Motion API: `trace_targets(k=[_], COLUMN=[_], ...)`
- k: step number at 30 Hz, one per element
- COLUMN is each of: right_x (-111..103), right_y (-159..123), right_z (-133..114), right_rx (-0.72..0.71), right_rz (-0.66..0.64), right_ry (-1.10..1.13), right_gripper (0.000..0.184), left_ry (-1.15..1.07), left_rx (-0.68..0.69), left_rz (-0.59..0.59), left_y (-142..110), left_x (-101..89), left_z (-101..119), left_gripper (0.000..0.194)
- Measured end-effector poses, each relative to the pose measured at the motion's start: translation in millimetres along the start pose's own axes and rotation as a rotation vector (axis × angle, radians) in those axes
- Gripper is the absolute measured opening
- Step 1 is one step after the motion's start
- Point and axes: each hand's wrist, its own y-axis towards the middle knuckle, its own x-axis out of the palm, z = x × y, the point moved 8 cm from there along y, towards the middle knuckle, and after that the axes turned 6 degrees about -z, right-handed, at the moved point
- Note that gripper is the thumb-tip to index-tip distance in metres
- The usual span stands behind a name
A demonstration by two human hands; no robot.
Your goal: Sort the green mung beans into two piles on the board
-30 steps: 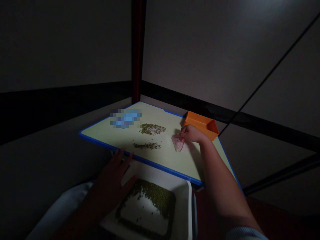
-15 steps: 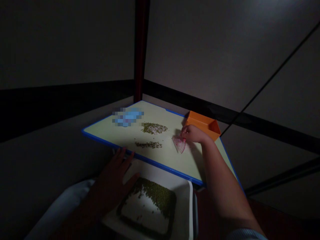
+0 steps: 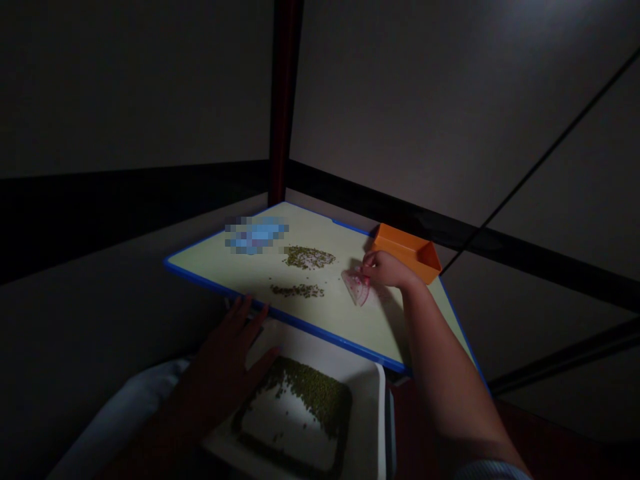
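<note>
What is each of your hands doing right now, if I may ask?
Left hand: open, fingers spread at the board's near edge, holding nothing visible.
Right hand: closed on a clear, pink-edged fan-shaped piece.

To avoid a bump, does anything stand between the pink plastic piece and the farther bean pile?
Nothing visible stands between the pink plastic piece and the farther bean pile, just board with tiny specks.

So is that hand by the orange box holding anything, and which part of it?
Yes, the right hand holds a clear, pinkish, fan-shaped piece by its narrow end, nearest the orange box.
</note>
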Motion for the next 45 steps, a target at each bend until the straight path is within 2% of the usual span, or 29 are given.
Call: trace_targets(k=[3, 9, 15, 20, 29, 39, 45], right_x=[5.4, 18.7, 16.3, 21.6, 21.4, 24.7, 31.0], right_y=[2.3, 4.6, 6.1, 11.6, 19.1, 34.8, 41.9], right_z=[-4.9, -28.3, -17.8, -18.9, -0.7, -41.1, -57.2], right_rx=[-0.013, -0.152, -0.091, -0.120, 0.142, 0.198, 0.148], right_rz=[-0.013, -0.087, -0.033, 0.008, 0.171, 0.296, 0.330], right_ry=[0.030, 0.138, 0.102, 0.051, -0.141, -0.352, -0.383], right_gripper=[0.031, 0.031, 0.032, 0.030, 0.024, 0.025, 0.025], left_ry=[0.007, 0.007, 0.021, 0.020, 0.030, 0.051, 0.067], left_rx=[0.010, 0.019, 0.020, 0.033, 0.017, 0.021, 0.035], left_rz=[0.005, 0.040, 0.017, 0.013, 0.028, 0.054, 0.079], left_y=[-0.1, -0.3, -0.2, -0.5, 0.1, -2.6, -4.3], left_x=[0.9, 1.3, 3.2, 2.5, 0.5, 10.9, 13.3], left_z=[-0.7, -2.9, -3.4, -2.6, -2.6, -6.1, -6.6], left_gripper=[0.071, 0.070, 0.072, 0.072, 0.071, 0.072, 0.074])
